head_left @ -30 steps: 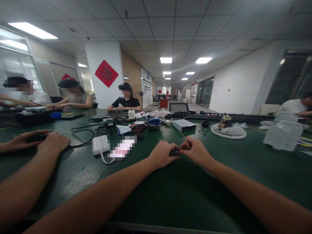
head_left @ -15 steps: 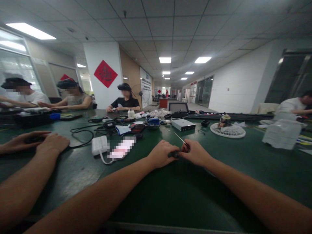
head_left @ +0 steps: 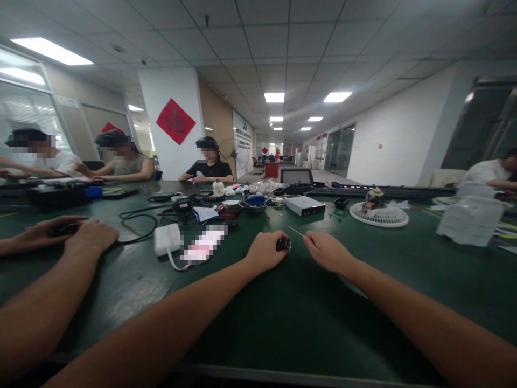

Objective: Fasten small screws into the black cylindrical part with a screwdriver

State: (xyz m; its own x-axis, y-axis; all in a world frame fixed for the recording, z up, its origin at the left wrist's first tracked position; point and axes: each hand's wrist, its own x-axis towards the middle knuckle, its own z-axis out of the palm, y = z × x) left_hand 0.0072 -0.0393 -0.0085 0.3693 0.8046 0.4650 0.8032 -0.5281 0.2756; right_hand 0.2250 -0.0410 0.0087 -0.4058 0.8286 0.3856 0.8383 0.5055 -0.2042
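Note:
In the middle of the view my left hand [head_left: 264,252] is closed round a small black cylindrical part [head_left: 284,244]; its round, shiny-rimmed end faces right. Just to the right, my right hand [head_left: 328,252] is closed on a thin screwdriver [head_left: 296,231], whose metal shaft points up and left. Its handle is hidden in my fingers. A gap separates the two hands, and the shaft does not touch the black part. Both hands are low over the green table [head_left: 283,323].
At left, another person's hands [head_left: 89,237] hold a dark object with a cable. Nearby lies a white box [head_left: 167,240] with a strap. Beyond my hands are a silver disc drive [head_left: 305,205], a white fan grille with motor [head_left: 378,214] and a blue item [head_left: 254,201].
My hands have come apart; the right moved slightly right, off the black part. The black part has turned so its round end shows. The screwdriver shaft now lies flatter.

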